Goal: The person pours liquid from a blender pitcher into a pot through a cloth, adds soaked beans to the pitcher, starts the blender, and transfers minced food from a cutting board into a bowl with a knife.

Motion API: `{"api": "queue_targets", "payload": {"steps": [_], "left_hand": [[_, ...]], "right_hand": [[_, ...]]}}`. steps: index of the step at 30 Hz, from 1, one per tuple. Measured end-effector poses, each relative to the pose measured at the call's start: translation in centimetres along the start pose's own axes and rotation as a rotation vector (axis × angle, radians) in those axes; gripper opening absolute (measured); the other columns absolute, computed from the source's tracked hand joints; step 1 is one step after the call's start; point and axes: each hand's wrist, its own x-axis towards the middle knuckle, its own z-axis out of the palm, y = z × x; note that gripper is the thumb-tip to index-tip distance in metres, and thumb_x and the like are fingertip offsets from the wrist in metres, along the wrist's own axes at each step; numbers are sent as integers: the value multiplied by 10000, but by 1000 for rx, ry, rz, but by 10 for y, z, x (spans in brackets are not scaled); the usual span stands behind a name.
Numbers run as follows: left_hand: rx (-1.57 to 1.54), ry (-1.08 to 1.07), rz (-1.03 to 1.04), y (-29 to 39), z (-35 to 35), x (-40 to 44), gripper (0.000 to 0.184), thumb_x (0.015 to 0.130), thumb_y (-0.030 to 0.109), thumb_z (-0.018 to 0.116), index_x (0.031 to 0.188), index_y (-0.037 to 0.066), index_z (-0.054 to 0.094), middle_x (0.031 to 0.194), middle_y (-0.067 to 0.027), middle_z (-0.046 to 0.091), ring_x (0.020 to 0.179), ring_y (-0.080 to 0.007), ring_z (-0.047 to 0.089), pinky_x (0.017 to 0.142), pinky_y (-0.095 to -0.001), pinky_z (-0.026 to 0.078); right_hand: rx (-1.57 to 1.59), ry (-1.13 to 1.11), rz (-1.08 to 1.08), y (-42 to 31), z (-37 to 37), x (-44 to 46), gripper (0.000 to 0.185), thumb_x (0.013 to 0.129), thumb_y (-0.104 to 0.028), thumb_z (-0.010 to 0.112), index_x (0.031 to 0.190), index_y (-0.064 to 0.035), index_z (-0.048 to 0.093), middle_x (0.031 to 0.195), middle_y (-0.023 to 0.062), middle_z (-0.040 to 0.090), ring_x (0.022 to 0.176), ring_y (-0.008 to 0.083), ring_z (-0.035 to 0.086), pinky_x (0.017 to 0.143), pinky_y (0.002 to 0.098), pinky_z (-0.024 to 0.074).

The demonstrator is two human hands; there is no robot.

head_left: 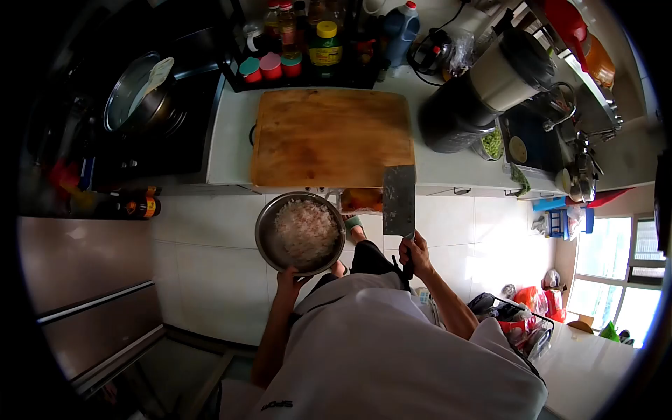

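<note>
My left hand (290, 278) grips the near rim of a round metal bowl (263, 241), held over the floor just in front of the counter. Inside the bowl lies a heap of pale, pinkish chopped food (306, 229); its exact kind I cannot make out. In my right hand (414, 255) is the dark handle of a cleaver (399, 203), its broad blade pointing away from me, with small bits stuck to it. The blade's far end overlaps the front right corner of a wooden cutting board (332, 136), whose top holds only damp-looking stains.
A pot (143, 98) with a pale utensil sits on the stove (185, 133) at left. Bottles and jars (325, 45) line the back. To the right stand a blender (483, 84), a bowl of green pieces (493, 143) and the sink (535, 140). Bags (521, 318) lie at lower right.
</note>
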Motion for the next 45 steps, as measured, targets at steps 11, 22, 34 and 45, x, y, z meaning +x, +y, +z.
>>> {"api": "queue_targets", "payload": {"steps": [11, 22, 34, 45], "left_hand": [[-308, -8, 112, 19, -64, -41, 644, 706, 31, 519, 1314, -42, 317, 1266, -213, 432, 1164, -382, 474, 946, -561, 464], [-595, -263, 416, 186, -2, 49, 615, 704, -66, 540, 1295, -41, 371, 1339, -200, 420, 1244, -357, 415, 1045, -516, 382], [-87, -24, 208, 220, 108, 106, 321, 856, 185, 662, 1074, -35, 576, 991, -99, 622, 884, -165, 600, 766, -325, 521], [740, -58, 434, 234, 281, 55, 281, 766, 285, 758, 934, 75, 676, 799, 24, 614, 745, -60, 546, 635, -212, 427]], "right_hand": [[6, -225, 47, -34, 59, 21, 80, 882, -111, 490, 932, -84, 434, 615, 44, 420, 436, 131, 416, 386, 275, 388], [-15, -311, 78, -89, 85, 64, 46, 893, -119, 479, 912, -121, 437, 610, 26, 407, 428, 110, 401, 379, 256, 367], [76, -506, 241, -133, 78, 97, 86, 908, -85, 485, 986, -121, 472, 637, 24, 408, 435, 102, 391, 389, 236, 367], [-231, -679, 164, -173, 74, 119, 228, 918, -121, 523, 1099, 18, 535, 538, 8, 464, 415, 82, 444, 401, 235, 379]]}}
